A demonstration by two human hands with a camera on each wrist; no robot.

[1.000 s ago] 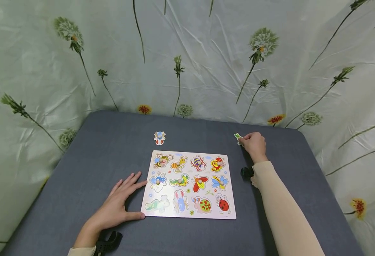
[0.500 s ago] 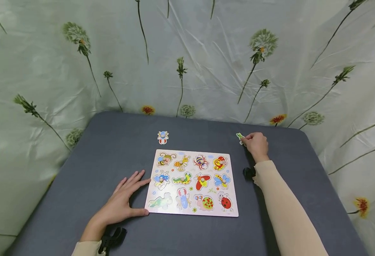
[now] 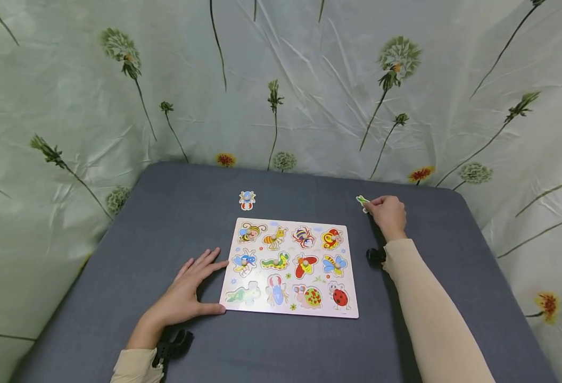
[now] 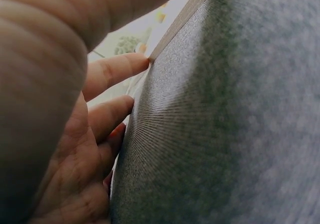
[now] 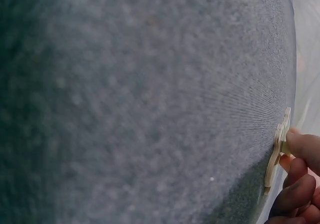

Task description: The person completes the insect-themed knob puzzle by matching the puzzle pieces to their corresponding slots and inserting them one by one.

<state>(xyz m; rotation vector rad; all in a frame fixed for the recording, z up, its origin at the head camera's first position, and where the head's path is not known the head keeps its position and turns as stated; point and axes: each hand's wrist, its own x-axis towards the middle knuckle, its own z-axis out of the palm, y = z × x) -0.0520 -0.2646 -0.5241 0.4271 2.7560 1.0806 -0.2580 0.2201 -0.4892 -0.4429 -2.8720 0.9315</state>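
Observation:
A pale wooden peg puzzle board (image 3: 326,312) with colourful insect pictures lies on the grey table. My left hand (image 3: 185,295) rests at its left side, fingers spread. Its thumb touches the near left corner and its index fingertip the left edge. Beyond the board's right end, my right hand (image 3: 390,217) pinches a small green insect puzzle piece (image 3: 361,200). In the right wrist view, thumb and finger grip the peg on the piece (image 5: 272,164), low against the cloth. A blue and red beetle piece (image 3: 247,200) lies behind the board, away from both hands.
The grey cloth-covered table (image 3: 118,255) ends at a flower-printed curtain (image 3: 329,90) behind it. On the board, the upper two rows hold pegged pieces. The bottom row shows pegless pictures, among them a green insect and a beetle.
The head view has shifted slightly, so everything sits a little to the right and higher. My right hand keeps its pinch on the green piece; my left stays at the board.

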